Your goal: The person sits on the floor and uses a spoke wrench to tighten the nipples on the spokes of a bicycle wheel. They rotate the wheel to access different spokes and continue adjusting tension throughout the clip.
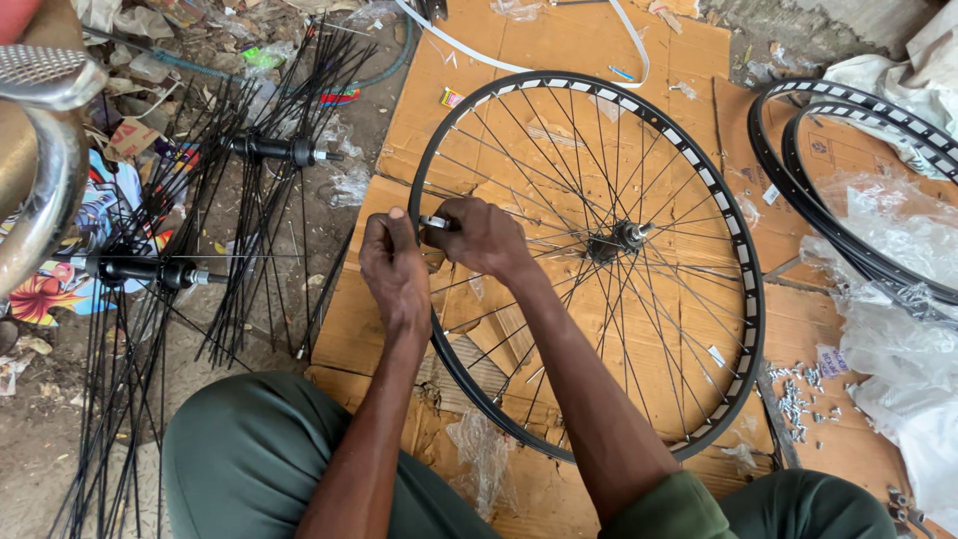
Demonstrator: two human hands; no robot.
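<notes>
Wheel (599, 250) — flat on cardboard (559, 50), rim at the knees for reach. Left hand (394, 265) pinches the rim steady; right hand (484, 238) closed round a small metal tool (436, 223) at the spokes.

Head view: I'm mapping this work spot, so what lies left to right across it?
Chrome bar → hubs with loose spokes → left hand → right hand → wheel hub → bare rims

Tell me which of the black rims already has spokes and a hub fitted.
The rim on the cardboard under both hands, left hand and right hand: spokes run to its centre hub. The two rims at right are bare hoops.
</notes>
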